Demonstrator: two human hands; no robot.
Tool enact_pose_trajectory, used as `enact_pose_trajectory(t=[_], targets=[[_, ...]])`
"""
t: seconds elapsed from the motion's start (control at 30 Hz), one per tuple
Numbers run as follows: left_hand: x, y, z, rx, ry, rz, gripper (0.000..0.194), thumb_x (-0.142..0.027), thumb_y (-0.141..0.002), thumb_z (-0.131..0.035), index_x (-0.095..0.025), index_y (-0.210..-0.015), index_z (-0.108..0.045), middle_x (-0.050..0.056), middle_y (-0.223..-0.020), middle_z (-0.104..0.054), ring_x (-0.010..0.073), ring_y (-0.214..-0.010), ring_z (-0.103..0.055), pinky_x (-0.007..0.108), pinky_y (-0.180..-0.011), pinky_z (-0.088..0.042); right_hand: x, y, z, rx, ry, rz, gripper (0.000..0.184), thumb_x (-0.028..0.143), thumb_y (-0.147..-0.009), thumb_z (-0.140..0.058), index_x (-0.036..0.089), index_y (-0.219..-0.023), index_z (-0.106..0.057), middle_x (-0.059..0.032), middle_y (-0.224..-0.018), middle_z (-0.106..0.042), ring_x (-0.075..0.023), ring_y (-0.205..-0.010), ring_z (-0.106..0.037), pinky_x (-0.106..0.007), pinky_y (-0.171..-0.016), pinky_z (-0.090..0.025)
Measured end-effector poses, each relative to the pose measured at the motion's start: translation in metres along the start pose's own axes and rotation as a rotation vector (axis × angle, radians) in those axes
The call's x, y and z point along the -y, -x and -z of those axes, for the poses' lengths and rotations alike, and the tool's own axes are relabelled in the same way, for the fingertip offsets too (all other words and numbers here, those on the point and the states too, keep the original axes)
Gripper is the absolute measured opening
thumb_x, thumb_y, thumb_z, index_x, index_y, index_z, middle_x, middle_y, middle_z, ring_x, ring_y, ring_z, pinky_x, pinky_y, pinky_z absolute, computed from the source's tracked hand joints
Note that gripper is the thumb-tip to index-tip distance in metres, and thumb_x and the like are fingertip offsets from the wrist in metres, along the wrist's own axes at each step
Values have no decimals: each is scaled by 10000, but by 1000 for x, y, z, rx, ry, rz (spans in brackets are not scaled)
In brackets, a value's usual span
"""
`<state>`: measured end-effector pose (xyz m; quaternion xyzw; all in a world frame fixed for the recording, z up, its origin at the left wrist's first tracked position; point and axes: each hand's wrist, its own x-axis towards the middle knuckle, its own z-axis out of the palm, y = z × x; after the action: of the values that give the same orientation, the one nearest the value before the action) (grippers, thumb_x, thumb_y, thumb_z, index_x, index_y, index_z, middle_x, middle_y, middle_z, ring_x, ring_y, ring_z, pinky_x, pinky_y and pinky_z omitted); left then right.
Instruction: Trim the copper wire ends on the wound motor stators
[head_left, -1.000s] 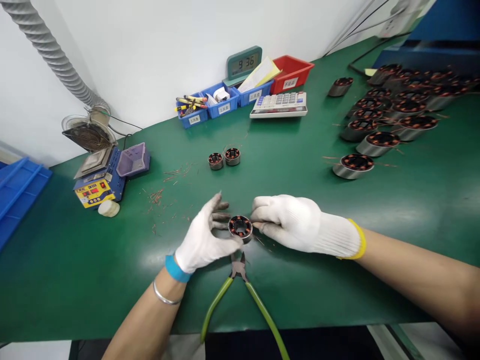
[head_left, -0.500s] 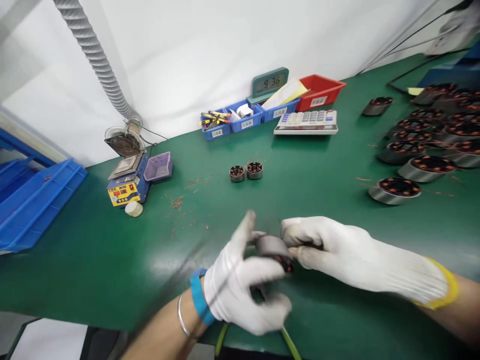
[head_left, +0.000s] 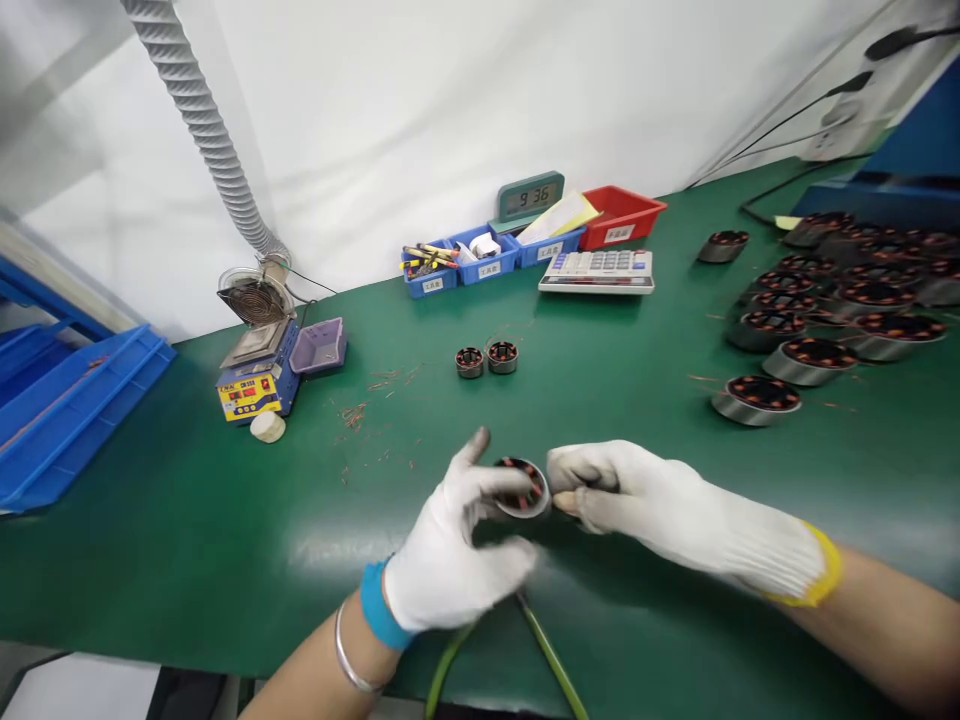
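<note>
Both my hands wear white gloves. My left hand (head_left: 457, 545) is around a motor stator (head_left: 531, 492), a metal ring with dark slots and copper windings. One finger lies across the stator's face, one points up beyond it, and the blurred thumb stands apart below. At the stator's right edge, my right hand (head_left: 622, 490) is closed in a pinch, thumb against curled fingers. Whatever is between those fingertips is too small to make out. Below my left hand are the green handles of a plier-like tool (head_left: 555, 660); its head is hidden.
Two small stators (head_left: 502, 357) stand mid-table near scattered copper wire bits (head_left: 354, 415). Several larger stators (head_left: 757, 400) crowd the right. A calculator (head_left: 598, 272), blue bins (head_left: 487, 265) and red bin (head_left: 619, 215) line the back. At left are a solder pot (head_left: 255, 385) and purple tray (head_left: 319, 345).
The stator has turned so its wound face shows upward toward me. My left fingers have shifted around it, and my right hand stays pinched beside it. The view has swung slightly right.
</note>
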<state>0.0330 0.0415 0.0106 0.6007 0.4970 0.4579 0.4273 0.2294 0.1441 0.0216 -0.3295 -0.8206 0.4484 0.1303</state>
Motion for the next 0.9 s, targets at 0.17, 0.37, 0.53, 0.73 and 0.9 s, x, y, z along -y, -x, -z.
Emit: enact_pose_trajectory(t=[0.17,0.37,0.53,0.73,0.9], targets=[[2,11,-3,-203,-252,-195,395,-543,-726,-731,-254,-628,-481,129,-1042,-716,322,-1006,-690,537,-919,-564,12,4,1,79,-161,19,291,452,-824,-584,216,-664,-529,-14,-623,-612,-163,-574,-507,-299,-532,-402],[13,-6,9,339,413,503,715,-800,-764,-590,-146,-1052,-609,90,-787,-693,190,-523,-635,308,-447,-508,10,8,-2,15,43,9,166,304,-846,-538,225,-699,-533,-15,-724,-639,-169,-637,-549,-305,-592,-423],[11,-1,11,-184,361,-20,346,-493,-772,-756,-188,-777,-593,125,-1195,-687,294,-1151,-661,435,-996,-540,9,2,1,70,-81,-33,188,350,-827,-548,229,-684,-523,10,-650,-598,-162,-598,-515,-288,-559,-391],[15,-15,12,128,-22,111,536,-308,-670,-764,-178,-1174,-634,112,-1158,-716,293,-1031,-701,423,-914,-572,7,-1,-11,-48,360,144,208,273,-890,-473,218,-761,-626,-40,-829,-657,-169,-685,-603,-280,-572,-394],[22,-31,12,122,-663,-32,279,-327,-613,-831,-204,-826,-699,56,-857,-717,284,-850,-677,432,-863,-541,-10,-13,-15,-67,649,134,252,273,-924,-477,240,-887,-724,-46,-947,-710,-186,-729,-666,-279,-542,-399]])
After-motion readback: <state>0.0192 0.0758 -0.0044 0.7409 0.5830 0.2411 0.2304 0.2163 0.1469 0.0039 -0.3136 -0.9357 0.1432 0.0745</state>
